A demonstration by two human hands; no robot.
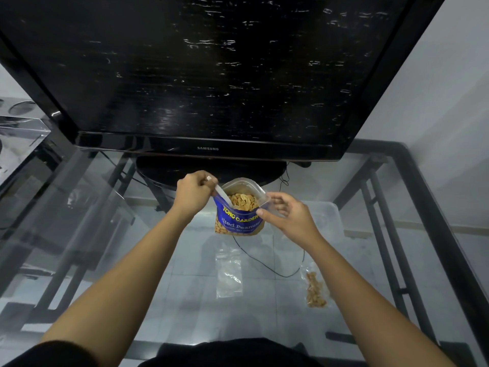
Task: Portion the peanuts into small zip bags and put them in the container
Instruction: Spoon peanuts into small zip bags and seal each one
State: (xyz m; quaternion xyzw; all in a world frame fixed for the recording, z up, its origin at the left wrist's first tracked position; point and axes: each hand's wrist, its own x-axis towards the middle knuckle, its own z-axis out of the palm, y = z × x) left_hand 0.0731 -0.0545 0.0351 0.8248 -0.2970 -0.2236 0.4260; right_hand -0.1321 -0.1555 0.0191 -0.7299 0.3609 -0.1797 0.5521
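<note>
standing open-mouthed above the glass table (105, 234), the blue foil peanut bag (239, 217) hangs between your hands: your left hand (194, 193) pinches its left rim, your right hand (287, 217) pinches the right edge, other fingers loosely curled. near you lie an empty clear zip bag (229, 271) and a peanut-filled zip bag (315, 290); a clear plastic container (326, 215) sits just right of your right hand

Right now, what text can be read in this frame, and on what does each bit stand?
"SAMSUNG": lower bezel of the television.
"TONG GARDEN": yellow letters on the blue peanut bag.
"lted Peanuts": white script below that, its start hidden by a fold and its end at the bag's edge.
A smaller line beneath is too blurred to read.
</note>
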